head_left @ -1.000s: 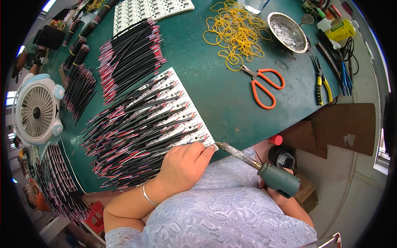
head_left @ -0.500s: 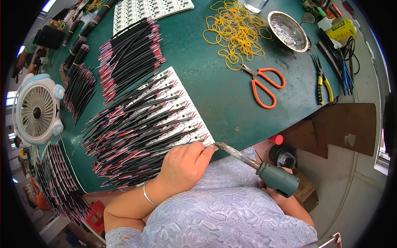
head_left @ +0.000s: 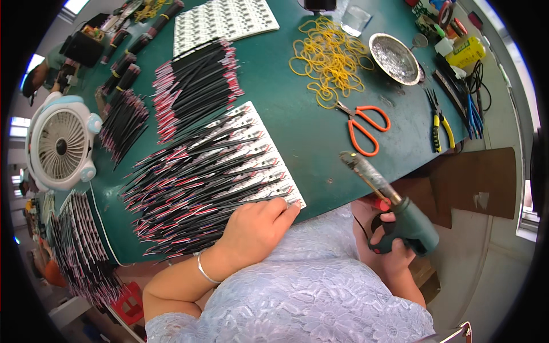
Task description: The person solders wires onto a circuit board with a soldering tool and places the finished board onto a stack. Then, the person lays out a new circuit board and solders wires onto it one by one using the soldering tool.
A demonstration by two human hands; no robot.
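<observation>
My left hand point(head_left: 260, 231) rests at the near right corner of a white circuit board panel point(head_left: 281, 171), thumb and fingers pinched together; what lies between them is hidden. Rows of black cables point(head_left: 194, 183) with red, white and blue stripped ends spread leftward from this panel. In my right hand point(head_left: 397, 257) is a dark green pistol-grip soldering gun point(head_left: 416, 226), its handle wrapped by the fingers. The gun's scorched metal barrel point(head_left: 369, 174) points up and left, its tip over the green table, apart from the panel.
Orange-handled scissors point(head_left: 366, 128), yellow rubber bands point(head_left: 329, 57) and a metal bowl point(head_left: 373, 43) of silvery bits lie beyond. Pliers point(head_left: 439, 123) are near the right edge. Another cable stack point(head_left: 197, 86), a second white panel point(head_left: 226, 23) and a fan point(head_left: 62, 143) stand left and back.
The soldering gun has lifted off the panel's corner and swung right and up, its tip now away from my left hand. The left hand keeps its pinch; the whole view has shifted slightly.
</observation>
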